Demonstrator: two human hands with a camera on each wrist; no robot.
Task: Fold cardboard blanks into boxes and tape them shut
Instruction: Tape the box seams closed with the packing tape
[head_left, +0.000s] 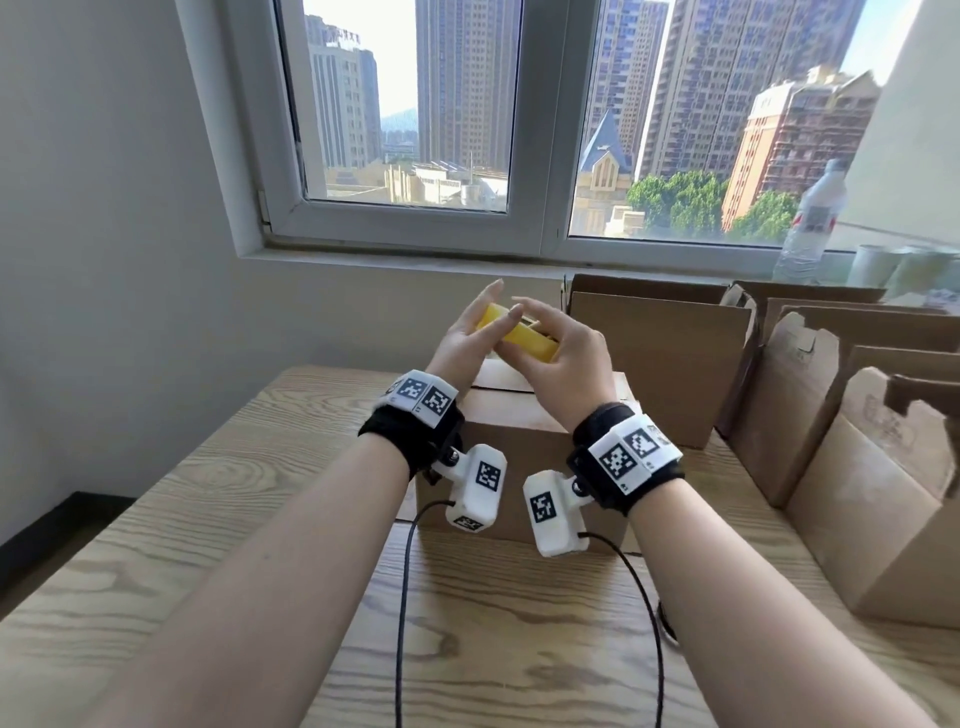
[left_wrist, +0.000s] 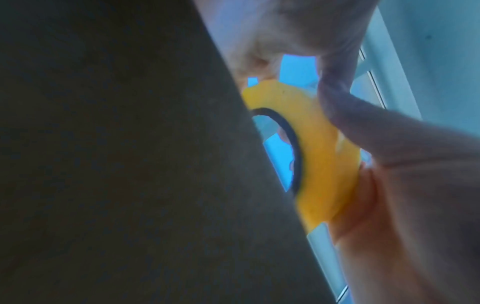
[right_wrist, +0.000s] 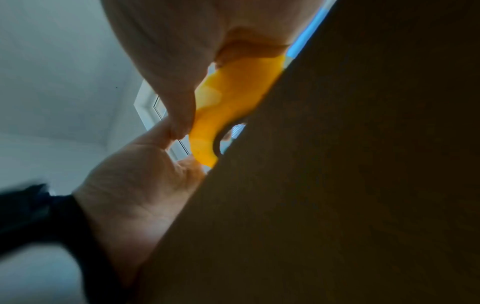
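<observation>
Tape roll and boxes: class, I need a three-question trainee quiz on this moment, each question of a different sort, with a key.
1. True or false: the yellow tape roll lies flat on the table.
2. Which hands touch the roll? A) left hand only B) right hand only C) both
3. Fill in: directly below the hands stands a cardboard ____.

Key: 1 false, it is held up in the air; 2 C; 3 box.
</observation>
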